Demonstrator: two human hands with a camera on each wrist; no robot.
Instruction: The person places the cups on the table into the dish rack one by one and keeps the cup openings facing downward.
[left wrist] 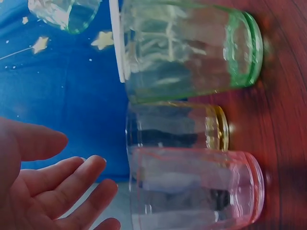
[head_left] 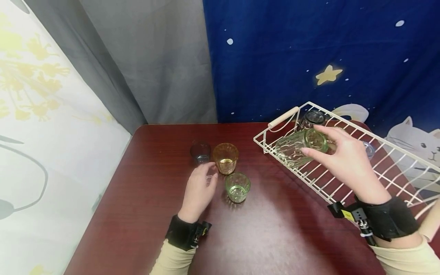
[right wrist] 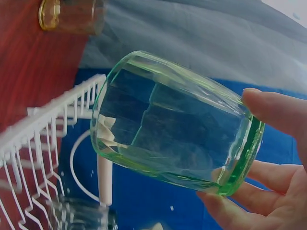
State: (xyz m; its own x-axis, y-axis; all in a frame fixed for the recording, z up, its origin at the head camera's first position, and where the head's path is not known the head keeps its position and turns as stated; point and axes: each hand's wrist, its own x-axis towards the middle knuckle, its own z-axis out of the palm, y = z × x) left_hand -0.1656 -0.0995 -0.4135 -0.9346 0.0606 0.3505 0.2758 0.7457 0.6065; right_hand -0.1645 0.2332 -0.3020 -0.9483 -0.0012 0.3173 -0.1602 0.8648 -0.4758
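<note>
My right hand [head_left: 347,160] grips a light green glass [right wrist: 172,124] by its base, thumb on one side and fingers on the other. The glass is tipped on its side above the near left end of the wire basket [right wrist: 53,109], its mouth facing left. Over the table, my left hand [head_left: 200,187] has loosely bent fingers and holds nothing. A pink-tinted glass [left wrist: 196,189] stands upright just beyond those fingers, mostly covered by the hand in the head view. Close by stand an amber glass [head_left: 225,154], a second green glass [head_left: 238,187] and a dark glass [head_left: 200,151].
Inside the white basket are a dark glass [head_left: 314,116] at the back and a bluish glass [head_left: 369,149], partly behind my right hand. A wooden-grip handle [head_left: 283,117] rises at the basket's left end. Curtains [head_left: 165,65] hang behind the dark red table [head_left: 154,221].
</note>
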